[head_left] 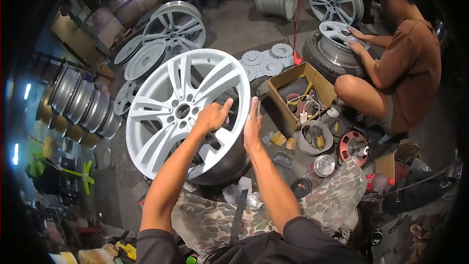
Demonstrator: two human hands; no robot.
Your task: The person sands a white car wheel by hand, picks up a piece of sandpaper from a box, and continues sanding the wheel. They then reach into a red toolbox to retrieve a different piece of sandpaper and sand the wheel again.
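White wheel rim (172, 111) sits directly in front of the person, tilted, its spoked face turned up towards them, above a dark rounded form on the floor (227, 7); the left hand (213, 117) reaches over the face to an opening between spokes on the right side, thumb pointing out, the other fingers curled and partly hidden, so whether they grip anything I cannot tell; the right hand (253, 124) lies along the rim's outer right edge, fingers fairly straight and pointing away from the body, though whether something is held against the metal I cannot tell.

Just below the rim lies crumpled white cloth (243, 193), near the person's camouflage trousers (210, 215); to the right stand an open cardboard box (279, 106) with cords and tools inside, a grey round container (308, 147), a lidded tin (323, 165), a red reel (346, 154) and a red-labelled bottle (378, 182).

Farther out, grey scalloped discs (271, 66) lie beyond the rim; at upper right a crouching person in a brown top (415, 63) has both hands on another rim (332, 28), above a tyre (311, 51); more rims (171, 27) lean at upper left, and a row of rims (80, 98) lies stacked at far left.
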